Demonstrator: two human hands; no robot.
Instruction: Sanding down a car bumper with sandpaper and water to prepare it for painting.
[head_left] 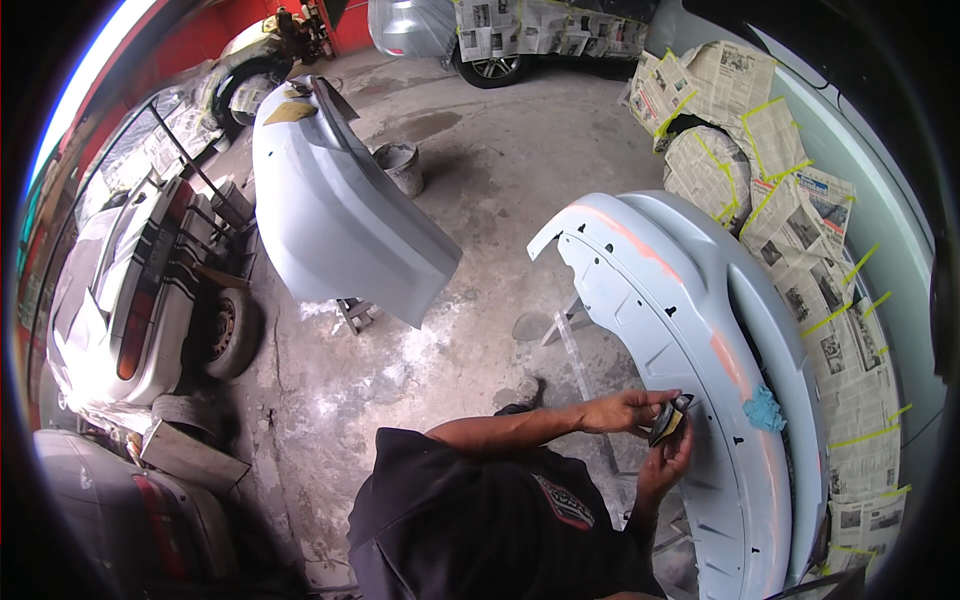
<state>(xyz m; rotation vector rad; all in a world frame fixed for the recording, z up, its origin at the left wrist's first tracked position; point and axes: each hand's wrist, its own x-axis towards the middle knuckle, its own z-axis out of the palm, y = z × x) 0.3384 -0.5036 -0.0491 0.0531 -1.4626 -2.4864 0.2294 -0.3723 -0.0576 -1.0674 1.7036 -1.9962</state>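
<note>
In front of my chest my left hand [622,411] and my right hand [668,464] close around a small dark pad with a yellowish face [668,421], which looks like a sanding block. Its exact kind is partly hidden by my fingers. Just beyond my hands lies a pale blue-grey car bumper [665,345], curving from far to near along my right side. Orange-pink patches of filler [728,362] run along its ridge. A crumpled blue cloth [764,409] rests on the bumper, to the right of my hands.
Another grey bumper [335,215] stands on a support [355,314] at the far left, with a bucket [400,168] behind it. Newspaper masking [825,240] covers a car's side at right. A loose wheel [232,333] and car parts line the left.
</note>
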